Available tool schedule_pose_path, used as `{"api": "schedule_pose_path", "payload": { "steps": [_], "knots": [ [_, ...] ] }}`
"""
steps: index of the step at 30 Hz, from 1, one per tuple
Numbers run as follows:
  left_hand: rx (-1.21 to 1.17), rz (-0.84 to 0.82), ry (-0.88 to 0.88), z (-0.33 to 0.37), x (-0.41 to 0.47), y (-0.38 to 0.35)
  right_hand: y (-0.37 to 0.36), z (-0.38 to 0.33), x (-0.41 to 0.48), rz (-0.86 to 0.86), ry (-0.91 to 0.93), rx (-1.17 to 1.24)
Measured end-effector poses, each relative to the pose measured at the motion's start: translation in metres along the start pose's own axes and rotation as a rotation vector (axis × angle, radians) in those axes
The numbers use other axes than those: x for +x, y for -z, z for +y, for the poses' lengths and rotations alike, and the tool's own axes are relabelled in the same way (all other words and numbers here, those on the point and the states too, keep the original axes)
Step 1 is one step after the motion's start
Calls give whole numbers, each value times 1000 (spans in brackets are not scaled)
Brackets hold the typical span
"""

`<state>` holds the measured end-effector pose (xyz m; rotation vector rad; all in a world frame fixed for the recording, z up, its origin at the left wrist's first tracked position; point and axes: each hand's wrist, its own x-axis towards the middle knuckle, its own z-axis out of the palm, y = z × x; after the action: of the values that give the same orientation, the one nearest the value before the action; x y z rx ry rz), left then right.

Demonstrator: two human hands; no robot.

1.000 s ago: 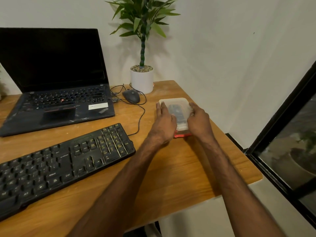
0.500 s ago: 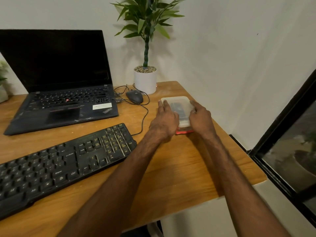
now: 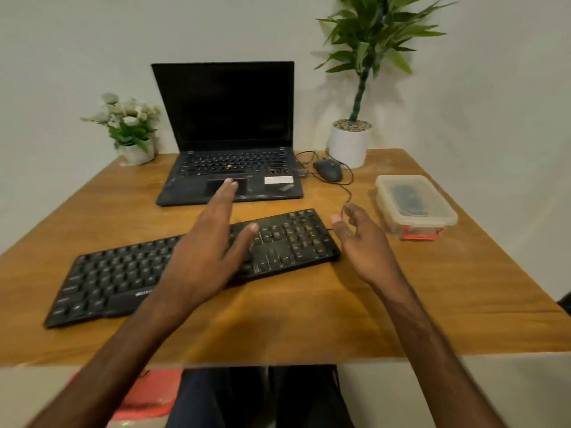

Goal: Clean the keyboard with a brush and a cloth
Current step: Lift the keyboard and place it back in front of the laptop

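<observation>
A black keyboard (image 3: 123,279) lies slanted across the wooden table (image 3: 448,288). My left hand (image 3: 207,251) hovers over its middle with straight, spread fingers and holds nothing. Off the keyboard's right end, my right hand (image 3: 364,242) is empty, its fingers loosely bent. A clear lidded plastic box (image 3: 414,202) with red clasps stands at the right, apart from both hands; something dark lies inside it. No brush or cloth is plainly visible.
An open black laptop (image 3: 228,143) stands behind the keyboard. A black mouse (image 3: 328,169) with its cable lies beside it. A tall plant in a white pot (image 3: 349,145) is at back right and a small flower pot (image 3: 136,149) at back left.
Both hands have let go of the plastic box and drawn back left toward the keyboard. The view has swung left, so the whole table shows.
</observation>
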<state>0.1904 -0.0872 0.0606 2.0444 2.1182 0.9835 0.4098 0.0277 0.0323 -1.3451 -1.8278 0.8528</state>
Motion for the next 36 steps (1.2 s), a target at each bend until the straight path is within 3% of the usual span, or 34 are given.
{"api": "schedule_pose_path", "payload": {
  "steps": [5,9,11,17,22,28,36],
  "knots": [
    [188,82,197,-90,-56,30,-39,-3,2,-70,-44,-45],
    [262,140,572,-154,-91,46,-57,5,-4,32,8,-100],
    [199,154,669,-168,-101,47,-61,5,-8,70,35,-81],
    [-366,296,654,-167,-100,49,-58,6,-9,122,-40,97],
    [-832,268,689,-154,-81,59,-53,5,-7,218,-61,407],
    [-765,281,601,-136,-22,74,-40,0,28,221,-115,545],
    [-670,243,594,-169,48,79,-30,-18,73,262,-71,579]
  ]
}}
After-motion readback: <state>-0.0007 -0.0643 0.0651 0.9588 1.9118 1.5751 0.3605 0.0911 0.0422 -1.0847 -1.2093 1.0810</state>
